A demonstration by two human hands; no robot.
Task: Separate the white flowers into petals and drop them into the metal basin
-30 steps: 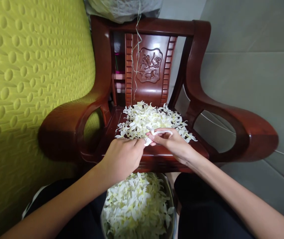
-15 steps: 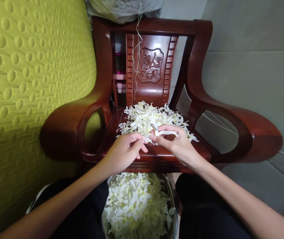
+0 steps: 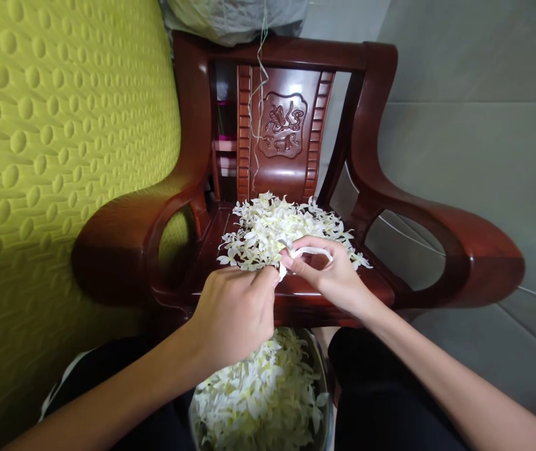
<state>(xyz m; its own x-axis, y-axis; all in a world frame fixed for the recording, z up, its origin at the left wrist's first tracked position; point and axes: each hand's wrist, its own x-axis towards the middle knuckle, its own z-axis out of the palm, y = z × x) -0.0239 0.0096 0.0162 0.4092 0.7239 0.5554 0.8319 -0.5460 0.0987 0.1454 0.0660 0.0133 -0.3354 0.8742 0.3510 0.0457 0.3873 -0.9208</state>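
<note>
Flower: a single white blossom (image 3: pixel 281 270) sits pinched between the two hands, just above the near edge of the chair seat.
Left hand: the left hand (image 3: pixel 234 313) has its fingers closed together on the blossom's near side, knuckles toward the camera.
Right hand: the right hand (image 3: pixel 331 275) has thumb and forefinger clamped on the blossom's far side; a white strand (image 3: pixel 313 251) loops over its fingers.
Flower pile: a heap of loose white flowers (image 3: pixel 281 225) lies on the seat, just beyond both hands.
Chair: a dark red wooden armchair (image 3: pixel 437 232) with a carved back panel carries the pile.
Bowl: a metal bowl (image 3: pixel 325 401) full of white petals sits between the person's knees, near the camera.
String: a thin thread (image 3: pixel 259 100) hangs down in front of the chair back.
Cushion: a yellow-green dimpled cushion (image 3: pixel 51 138) fills the left.
</note>
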